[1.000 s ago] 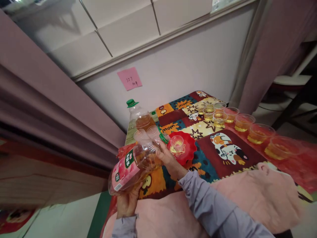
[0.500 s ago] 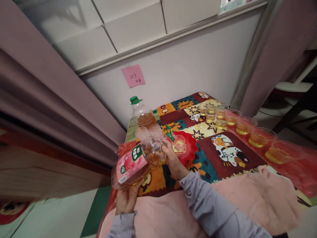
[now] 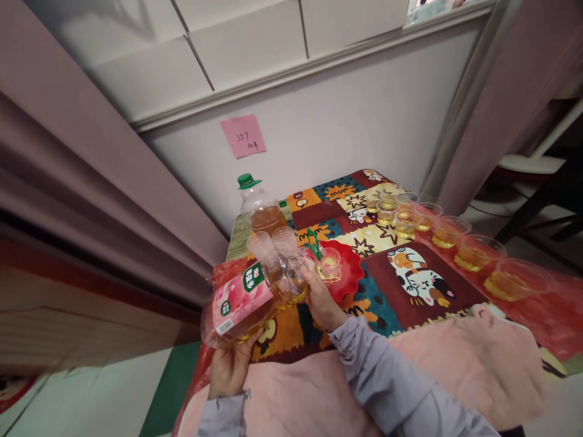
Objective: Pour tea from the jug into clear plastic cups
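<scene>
A large clear juice bottle [image 3: 241, 297] with a pink label lies tilted across the table's left part, its neck toward the red scalloped plate [image 3: 350, 276]. Under the bottle's base, my left hand [image 3: 234, 364] supports it. My right hand [image 3: 321, 297] grips the bottle near its neck. On the plate stands a clear plastic cup [image 3: 331, 262] with some pale yellow liquid, right by the bottle's mouth. The mouth itself is mostly hidden by my right hand. A thin green item [image 3: 313, 243] shows just behind the neck.
Another juice bottle [image 3: 266, 215] with a green cap stands upright at the back left. Two stacks of empty cups [image 3: 285, 241] are behind the held bottle. Several cups of yellow juice [image 3: 480, 255] line the table's right side. A patterned cloth [image 3: 419, 276] covers the table.
The bottle's base end has shifted slightly left together with my left hand. My right hand stays at the neck, and the cups have not moved.
</scene>
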The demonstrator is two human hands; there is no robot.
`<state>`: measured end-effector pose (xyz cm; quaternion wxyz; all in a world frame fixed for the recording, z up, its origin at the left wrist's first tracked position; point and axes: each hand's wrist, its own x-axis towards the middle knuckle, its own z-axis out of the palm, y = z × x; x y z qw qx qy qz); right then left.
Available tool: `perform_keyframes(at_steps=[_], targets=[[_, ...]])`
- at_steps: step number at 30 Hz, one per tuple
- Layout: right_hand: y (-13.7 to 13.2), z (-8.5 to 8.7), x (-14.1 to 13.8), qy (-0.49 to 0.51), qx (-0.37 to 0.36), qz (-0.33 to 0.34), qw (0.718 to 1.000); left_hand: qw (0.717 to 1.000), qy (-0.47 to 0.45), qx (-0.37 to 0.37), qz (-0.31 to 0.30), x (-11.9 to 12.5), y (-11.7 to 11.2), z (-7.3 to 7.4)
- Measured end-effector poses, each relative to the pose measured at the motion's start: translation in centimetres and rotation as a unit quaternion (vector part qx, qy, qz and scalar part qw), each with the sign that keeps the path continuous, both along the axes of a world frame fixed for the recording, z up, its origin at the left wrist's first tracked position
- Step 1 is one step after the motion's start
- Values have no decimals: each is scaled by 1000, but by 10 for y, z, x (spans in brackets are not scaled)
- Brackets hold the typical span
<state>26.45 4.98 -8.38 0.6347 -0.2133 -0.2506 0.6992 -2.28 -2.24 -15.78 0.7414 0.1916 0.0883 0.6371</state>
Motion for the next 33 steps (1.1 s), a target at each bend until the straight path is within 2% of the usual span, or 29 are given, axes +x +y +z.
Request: perform_keyframes(at_steps=[5,11,19,33], targets=[[-1,-1,-1,4,-18,6,1000,1000,8,2,-3,-2,0,-2],[-2,4,-1,14,0,8,1000,999,39,16,9,-1,0,0],[-2,4,1,17,-50,53,997,1000,14,13,-6,-2,2,-1],[0,-1,-1,30,-51,51,997,999,40,12,21,-1,1,0]])
